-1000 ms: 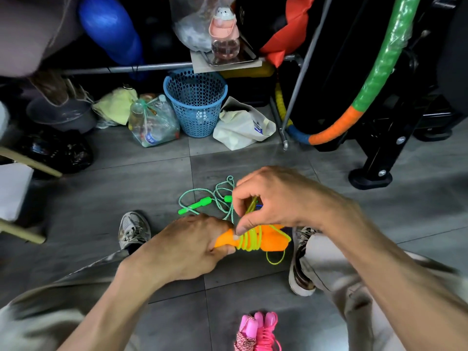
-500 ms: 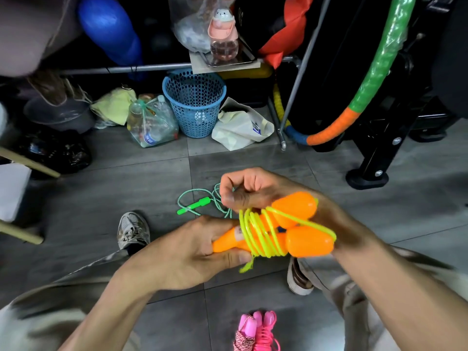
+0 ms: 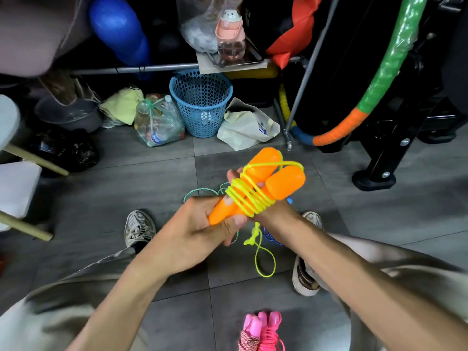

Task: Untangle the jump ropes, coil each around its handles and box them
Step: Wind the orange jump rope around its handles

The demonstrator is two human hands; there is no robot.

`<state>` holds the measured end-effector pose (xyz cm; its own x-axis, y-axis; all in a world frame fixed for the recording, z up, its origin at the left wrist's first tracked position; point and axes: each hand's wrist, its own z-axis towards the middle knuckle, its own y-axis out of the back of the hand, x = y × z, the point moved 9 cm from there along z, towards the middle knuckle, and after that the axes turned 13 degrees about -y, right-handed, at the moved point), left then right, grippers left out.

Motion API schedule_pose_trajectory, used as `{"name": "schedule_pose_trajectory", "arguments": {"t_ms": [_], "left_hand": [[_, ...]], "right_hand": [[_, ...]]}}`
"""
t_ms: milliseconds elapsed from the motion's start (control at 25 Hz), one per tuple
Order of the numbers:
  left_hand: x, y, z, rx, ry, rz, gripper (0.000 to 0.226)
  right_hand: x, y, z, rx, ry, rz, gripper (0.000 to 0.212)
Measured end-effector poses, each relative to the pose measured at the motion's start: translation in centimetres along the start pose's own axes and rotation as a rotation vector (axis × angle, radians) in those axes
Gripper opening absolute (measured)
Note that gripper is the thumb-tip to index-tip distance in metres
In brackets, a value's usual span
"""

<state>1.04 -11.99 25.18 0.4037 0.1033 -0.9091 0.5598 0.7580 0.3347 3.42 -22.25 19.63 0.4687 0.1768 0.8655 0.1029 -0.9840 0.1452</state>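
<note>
Head cam: L hand [image 3: 200, 234] fingers wrapped round orange handles [image 3: 263, 188]; R hand [image 3: 268, 211] under them, fingers hidden, can't tell.

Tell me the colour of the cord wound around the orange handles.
Yellow-green cord, seen in the head view, wound around the orange handles.

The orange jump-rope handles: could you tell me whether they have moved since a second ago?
Yes. The orange handles have risen and tilted toward the blue basket, away from the pink jump rope on the floor.
</note>
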Motion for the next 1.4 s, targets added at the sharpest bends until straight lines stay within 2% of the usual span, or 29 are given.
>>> {"name": "schedule_pose_trajectory", "arguments": {"t_ms": [80, 160, 200, 400, 560, 640, 720, 840, 920, 960, 1120, 1200, 1320, 1400], "left_hand": [[1.3, 1.1, -0.1, -0.072, 0.083, 0.173, 0.035], [2.6, 2.6, -0.2, -0.131, 0.16, 0.471, 0.036], [3.0, 3.0, -0.3, -0.15, 0.191, 0.538, 0.035], [4.5, 2.3, -0.3, -0.167, 0.233, 0.558, 0.028], [5.0, 1.9, -0.2, -0.135, 0.336, 0.819, 0.034], [4.1, 1.1, 0.2, -0.124, 0.31, 1.003, 0.033], [3.5, -0.7, 0.5, -0.002, 0.257, 1.136, 0.03], [3.3, -2.5, 0.8, 0.039, 0.155, 1.189, 0.03], [3.8, -2.1, 0.7, 0.005, 0.255, 0.995, 0.025], [4.3, -1.8, 0.6, -0.015, 0.301, 0.81, 0.023], [5.9, -1.4, -0.2, -0.14, 0.478, -0.198, 0.023], [5.4, -2.2, -0.6, -0.169, 0.507, -0.553, 0.031], [4.9, -2.7, -0.9, -0.131, 0.51, -0.714, 0.038], [4.4, -3.2, -0.9, -0.069, 0.48, -0.771, 0.036]], "right_hand": [[0.2, 0.2, 0.5, -0.097, 0.022, 0.157, 0.017], [-1.4, -0.2, 1.1, -0.097, -0.078, 0.187, 0.019], [-2.0, -0.2, 1.0, -0.089, -0.114, 0.125, 0.021], [-2.6, 0.9, 0.9, -0.071, -0.264, -0.107, 0.014], [-2.7, 0.1, 0.5, 0.044, -0.319, 0.145, 0.025], [-2.2, 0.0, 0.2, 0.084, -0.314, 0.238, 0.023], [-2.5, 0.0, 0.1, 0.1, -0.356, 0.29, 0.036], [-3.4, 0.5, 0.0, 0.029, -0.406, 0.293, 0.043], [-3.5, 0.9, 0.3, -0.018, -0.388, 0.286, 0.036], [-3.3, 1.1, 0.3, -0.031, -0.364, 0.282, 0.034], [-1.3, 0.3, 0.3, 0.085, -0.205, 0.242, 0.033], [-0.2, 0.1, 0.0, 0.157, -0.127, 0.239, 0.03], [0.6, 0.1, -0.4, 0.199, -0.065, 0.197, 0.029], [0.8, 0.1, -0.6, 0.233, -0.04, 0.194, 0.036]]}}
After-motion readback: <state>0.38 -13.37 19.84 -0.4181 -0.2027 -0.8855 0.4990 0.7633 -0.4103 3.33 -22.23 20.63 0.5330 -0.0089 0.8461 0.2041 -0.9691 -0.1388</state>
